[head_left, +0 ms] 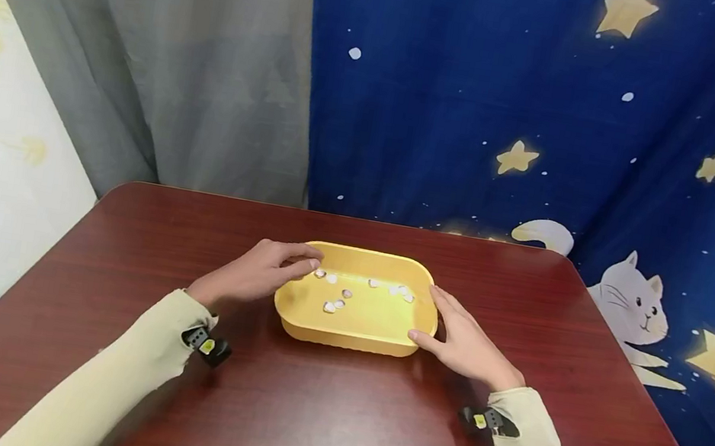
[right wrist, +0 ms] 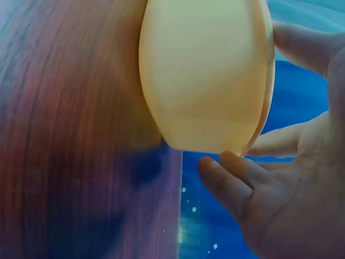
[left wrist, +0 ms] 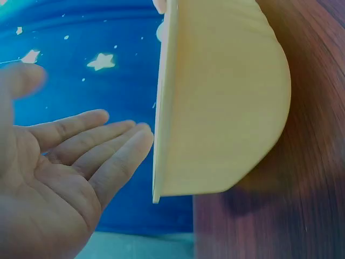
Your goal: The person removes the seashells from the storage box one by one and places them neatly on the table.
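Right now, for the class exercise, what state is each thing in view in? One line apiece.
Yellow oval plastic tray: upright, uncovered.
Small whitish irregular pieces: scattered inside the tray.
Left hand: fingers extended at the tray's left rim; contact unclear.
Right hand: touching the tray's right end.
Dark-red wood-grain table: partly shadowed.
Blue star-printed fabric curtain: hanging.
Grey fabric curtain: hanging in folds.
Cream fabric sleeves: covering both forearms.

Behind the dark red table point(head_left: 334, 428), a grey curtain point(head_left: 213, 78) hangs beside a blue star-printed curtain point(head_left: 424, 148).
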A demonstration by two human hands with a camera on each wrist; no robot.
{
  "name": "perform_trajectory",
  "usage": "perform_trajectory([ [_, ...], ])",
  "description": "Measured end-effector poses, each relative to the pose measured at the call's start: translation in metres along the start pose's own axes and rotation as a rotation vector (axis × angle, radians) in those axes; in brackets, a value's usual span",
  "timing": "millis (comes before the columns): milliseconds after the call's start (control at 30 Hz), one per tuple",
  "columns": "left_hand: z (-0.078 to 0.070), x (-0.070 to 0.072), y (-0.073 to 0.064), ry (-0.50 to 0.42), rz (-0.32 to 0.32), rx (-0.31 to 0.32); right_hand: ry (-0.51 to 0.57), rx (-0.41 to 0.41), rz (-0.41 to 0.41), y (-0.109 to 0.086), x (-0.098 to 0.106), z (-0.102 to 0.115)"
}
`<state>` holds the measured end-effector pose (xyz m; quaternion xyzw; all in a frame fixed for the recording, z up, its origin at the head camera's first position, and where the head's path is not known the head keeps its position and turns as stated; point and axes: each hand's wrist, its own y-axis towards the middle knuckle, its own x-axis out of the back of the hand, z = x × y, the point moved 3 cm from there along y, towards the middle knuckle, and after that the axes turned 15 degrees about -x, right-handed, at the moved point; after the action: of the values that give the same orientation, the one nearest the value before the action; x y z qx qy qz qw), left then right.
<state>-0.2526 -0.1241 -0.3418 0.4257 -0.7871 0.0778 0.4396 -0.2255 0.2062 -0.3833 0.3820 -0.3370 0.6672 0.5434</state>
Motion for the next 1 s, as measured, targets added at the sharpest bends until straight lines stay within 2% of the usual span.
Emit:
perform_trajectory([
  [100,-0.001,-0.005,0.010,0.006,0.039,-0.031,0.005,0.001,0.015,0.000,0.000,-0.002],
  [267,-0.001,-0.014,0.027,0.080,0.142,-0.086,0.007,0.001,0.024,0.000,0.001,-0.003],
  [367,0.000,-0.019,0.038,0.132,0.207,-0.089,0.005,0.001,0.021,0.000,0.001,-0.003],
  [433,0.002,-0.022,0.044,0.145,0.245,-0.062,0.007,0.004,0.018,0.000,0.001,-0.003],
  [600,0.008,-0.030,0.057,0.123,0.318,0.084,0.012,0.010,0.009,0.000,0.001,-0.004],
  [700,0.009,-0.034,0.062,0.135,0.355,0.137,0.012,0.007,0.006,0.000,0.000,-0.006],
  [900,0.007,-0.042,0.071,0.226,0.438,0.177,0.016,0.009,0.003,0.001,-0.001,-0.006],
  [1000,0.008,-0.047,0.075,0.284,0.455,0.165,0.014,0.005,0.008,0.001,0.000,-0.007],
])
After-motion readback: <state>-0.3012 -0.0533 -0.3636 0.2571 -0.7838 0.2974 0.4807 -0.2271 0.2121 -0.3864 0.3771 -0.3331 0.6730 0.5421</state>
